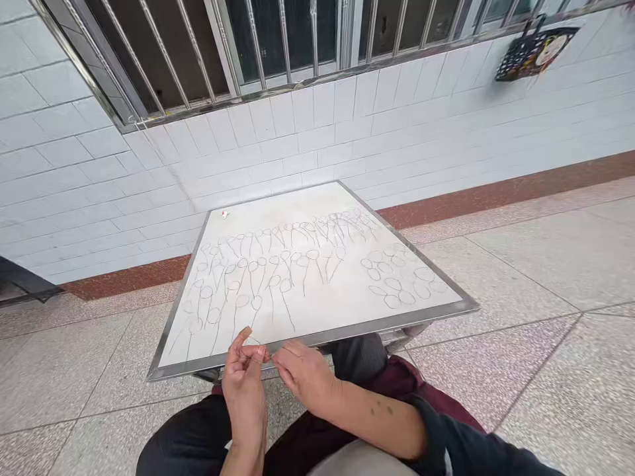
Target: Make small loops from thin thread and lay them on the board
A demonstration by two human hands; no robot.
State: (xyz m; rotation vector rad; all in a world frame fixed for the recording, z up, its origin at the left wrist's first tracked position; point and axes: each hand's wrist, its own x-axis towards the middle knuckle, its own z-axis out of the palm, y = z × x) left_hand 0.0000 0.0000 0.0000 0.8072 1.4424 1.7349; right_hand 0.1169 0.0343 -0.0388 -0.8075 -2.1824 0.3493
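Observation:
My left hand (245, 370) is closed in a pinch at the near edge of the table, thumb against forefinger. A thin dark wire (254, 340) shows just past its fingertips. My right hand (306, 373) is closed too, its fingertips meeting those of the left over the table edge. The part of the wire between the fingers is mostly hidden. On the white tabletop (337, 311) beyond lie rows of wire loops with long tails (285, 285), partly overlapping. At the right side is a group of closed wire rings without tails (393, 284).
The table has a grey metal rim (436, 311). A small white and red scrap (225, 214) lies at its far left corner. Behind stands a white tiled wall (278, 149) with a barred window (282, 39). A patterned bag (536, 53) hangs at the upper right.

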